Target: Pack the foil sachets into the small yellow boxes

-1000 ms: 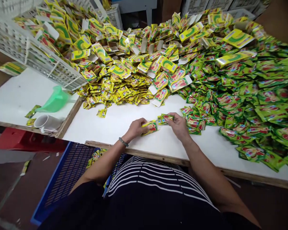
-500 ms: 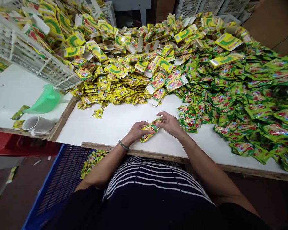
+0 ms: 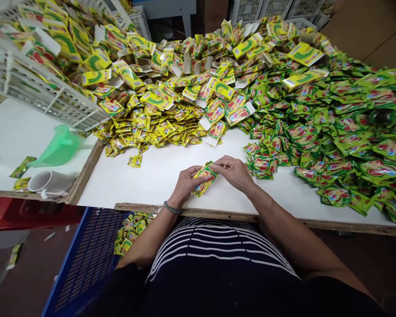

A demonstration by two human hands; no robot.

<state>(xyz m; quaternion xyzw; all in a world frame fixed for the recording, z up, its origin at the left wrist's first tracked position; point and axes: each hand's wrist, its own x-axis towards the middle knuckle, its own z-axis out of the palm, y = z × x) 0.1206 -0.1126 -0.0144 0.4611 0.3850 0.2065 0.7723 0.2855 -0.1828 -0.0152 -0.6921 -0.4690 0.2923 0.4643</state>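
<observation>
My left hand (image 3: 188, 181) is closed around a small yellow and green carton (image 3: 204, 180) with red fruit pictures, thumb across its front. The carton is tilted above the white tabletop, its upper end towards my right hand (image 3: 231, 169). The fingers of that hand pinch a green packet (image 3: 210, 164) at the carton's upper end; most of the packet is hidden. Beyond my hands lies a heap of small yellow packets (image 3: 165, 127), with several cartons (image 3: 239, 113) on its right edge. A large pile of green packets (image 3: 317, 132) spreads to the right.
More open cartons (image 3: 125, 72) are heaped at the back. A white crate (image 3: 53, 94) leans at the left, near a green scoop (image 3: 61, 147) and a white mug (image 3: 51, 182). Below the table's wooden edge (image 3: 135, 208) stands a blue crate (image 3: 86, 251) holding yellow-green packets.
My right fingers have drawn together in a pinch at the carton's upper end, and less of the packet shows there. The carton has turned more upright in my left hand.
</observation>
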